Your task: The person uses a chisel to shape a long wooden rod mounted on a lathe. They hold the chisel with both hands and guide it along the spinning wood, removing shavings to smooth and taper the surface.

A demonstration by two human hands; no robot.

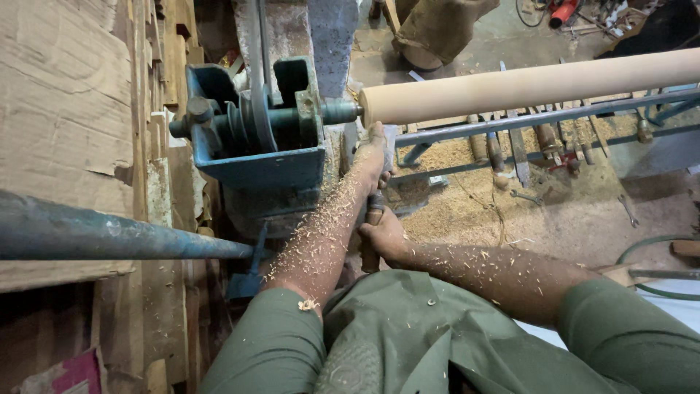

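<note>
Your left hand (373, 157) is closed over the blade end of a wooden-handled turning chisel (375, 211), pressed down just below the near end of the long pale wooden cylinder (525, 86) mounted on the blue metal lathe headstock (255, 138). Your right hand (383, 235) wraps its fingers shut around the handle (shavings coat both forearms). Keep the tool braced low and steady.

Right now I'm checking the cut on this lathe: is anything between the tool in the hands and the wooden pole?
Nothing visible. The left hand steadies the tool up by the left end of the wooden pole, and the right hand grips its handle lower down. The left hand hides the tip, so contact cannot be confirmed.
</note>
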